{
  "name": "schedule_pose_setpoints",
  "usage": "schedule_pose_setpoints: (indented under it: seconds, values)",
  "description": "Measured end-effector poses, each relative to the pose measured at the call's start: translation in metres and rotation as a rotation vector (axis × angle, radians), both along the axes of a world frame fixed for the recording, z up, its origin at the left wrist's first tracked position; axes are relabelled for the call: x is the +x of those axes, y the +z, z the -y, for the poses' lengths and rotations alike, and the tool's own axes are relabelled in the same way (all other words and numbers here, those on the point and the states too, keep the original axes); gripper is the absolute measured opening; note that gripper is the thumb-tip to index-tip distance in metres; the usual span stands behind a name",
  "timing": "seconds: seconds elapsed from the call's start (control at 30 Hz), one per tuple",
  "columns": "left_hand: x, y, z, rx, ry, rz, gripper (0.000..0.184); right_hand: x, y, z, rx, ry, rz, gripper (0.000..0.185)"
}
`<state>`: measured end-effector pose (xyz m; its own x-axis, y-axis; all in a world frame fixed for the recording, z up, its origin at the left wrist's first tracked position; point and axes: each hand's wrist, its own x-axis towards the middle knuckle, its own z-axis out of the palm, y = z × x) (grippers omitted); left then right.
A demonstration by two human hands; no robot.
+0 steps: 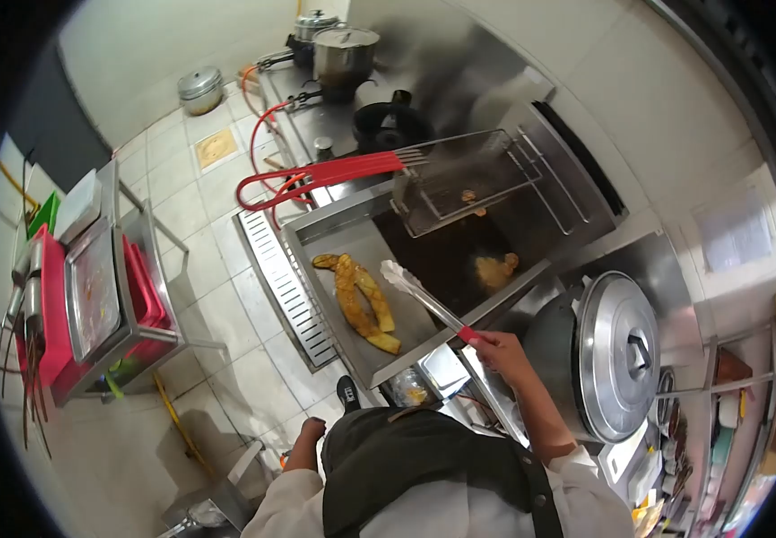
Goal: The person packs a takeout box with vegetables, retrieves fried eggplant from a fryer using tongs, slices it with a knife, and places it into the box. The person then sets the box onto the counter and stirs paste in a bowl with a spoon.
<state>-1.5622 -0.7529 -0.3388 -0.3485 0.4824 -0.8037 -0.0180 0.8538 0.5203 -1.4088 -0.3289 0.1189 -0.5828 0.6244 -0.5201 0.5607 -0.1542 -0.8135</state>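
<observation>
Steel fryer (332,238) underlies tongs (434,307) angled forward-left from the right-hand grip (500,351).

No text you can read anywhere in view. Pale panel (736,231) at 3 o'clock: blurred, any print on it too faint for you. Packets (648,517) between 4 and 5 o'clock: any lettering too small to make out. Your dark shoe (346,395), just past 6 o'clock: pale mark on it, shape unclear, no brand you can tell from here.
</observation>
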Motion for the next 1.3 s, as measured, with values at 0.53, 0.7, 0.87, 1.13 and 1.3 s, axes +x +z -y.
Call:
schedule_pose_setpoints:
  seconds: [0.53,0.7,0.87,1.13,1.3]
  values:
    - [-0.017,0.022,-0.027,-0.032,0.106,0.119,0.027,-0.028,-0.044,-0.014,0.589,0.27,0.133,0.041]
    - [-0.006,0.043,-0.026,-0.069,0.293,0.135,0.022,-0.064,-0.088,-0.017,0.519,0.296,0.156,0.039]
    - [-0.006,0.016,0.01,-0.077,0.209,0.173,0.023,-0.061,-0.036,-0.009,0.721,0.303,0.228,0.035]
    - [-0.02,0.01,0.007,-0.187,0.177,0.163,0.025,-0.031,0.043,0.009,0.928,0.289,0.219,0.035]
    - [-0.023,0.001,-0.017,-0.103,0.246,0.133,0.025,-0.018,0.068,0.011,0.923,0.275,0.259,0.034]
